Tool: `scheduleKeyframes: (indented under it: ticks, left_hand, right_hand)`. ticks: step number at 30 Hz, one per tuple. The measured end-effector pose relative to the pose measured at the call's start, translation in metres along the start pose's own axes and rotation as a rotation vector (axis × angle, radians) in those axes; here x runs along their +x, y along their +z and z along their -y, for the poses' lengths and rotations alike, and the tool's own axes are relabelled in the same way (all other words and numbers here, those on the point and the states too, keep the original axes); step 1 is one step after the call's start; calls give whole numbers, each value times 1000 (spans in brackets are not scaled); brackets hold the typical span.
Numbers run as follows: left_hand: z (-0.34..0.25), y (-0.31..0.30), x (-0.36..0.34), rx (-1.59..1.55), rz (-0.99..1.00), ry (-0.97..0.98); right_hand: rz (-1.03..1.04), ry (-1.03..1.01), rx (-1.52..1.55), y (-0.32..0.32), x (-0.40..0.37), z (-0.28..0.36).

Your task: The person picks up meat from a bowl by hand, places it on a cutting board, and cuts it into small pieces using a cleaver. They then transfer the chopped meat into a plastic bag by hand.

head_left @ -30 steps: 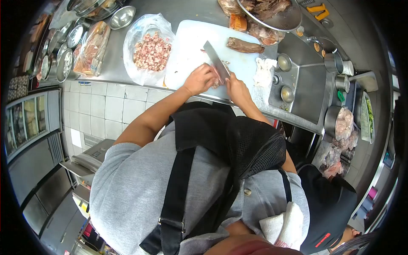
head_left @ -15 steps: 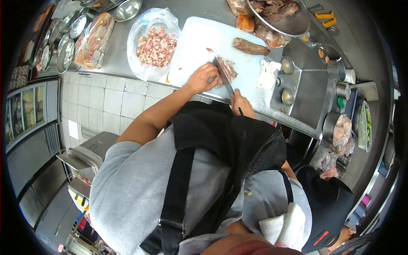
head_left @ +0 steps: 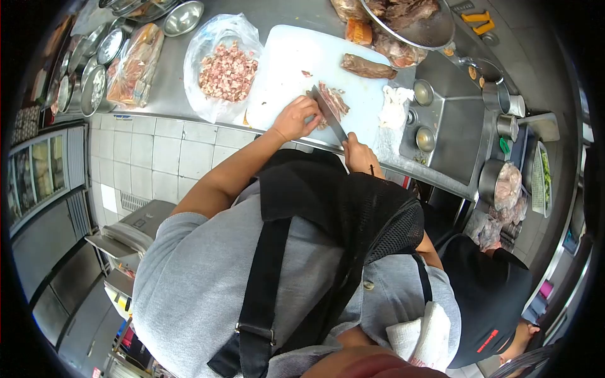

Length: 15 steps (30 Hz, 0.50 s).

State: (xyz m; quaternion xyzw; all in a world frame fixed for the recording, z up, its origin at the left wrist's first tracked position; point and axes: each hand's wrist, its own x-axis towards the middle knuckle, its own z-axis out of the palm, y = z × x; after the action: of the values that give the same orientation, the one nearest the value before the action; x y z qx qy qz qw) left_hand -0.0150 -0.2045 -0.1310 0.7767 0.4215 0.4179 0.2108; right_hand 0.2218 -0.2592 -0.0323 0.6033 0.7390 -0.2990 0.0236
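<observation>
My right hand is closed round the handle of a knife, whose blade lies slanted over the white cutting board. To the left of the blade, my left hand is curled on the board, its fingertips pressed on meat that they mostly hide. Sliced meat is spread on the blade's right side. A long brown piece of meat rests near the board's upper right. Diced pink meat fills a clear plastic bag left of the board.
A white cloth lies by the board's right edge, beside a steel sink with small bowls. Above stands a large bowl of meat. Bagged meat and metal bowls are at the left. A co-worker in black is at the lower right.
The whole view has shifted slightly. My hands and the knife keep nearly the same place on the board. The co-worker at the lower right has moved a little, and an arm now shows more.
</observation>
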Motion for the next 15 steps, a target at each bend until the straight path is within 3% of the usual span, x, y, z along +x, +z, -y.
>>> scheduleKeyframes:
  ticks: [7, 15]
  left_hand:
    - [10, -5, 9, -3, 30, 47]
    - [-10, -7, -4, -9, 13, 38]
  right_hand:
    - [-197, -75, 68, 30, 51, 1]
    - [-7, -21, -20, -7, -2, 6]
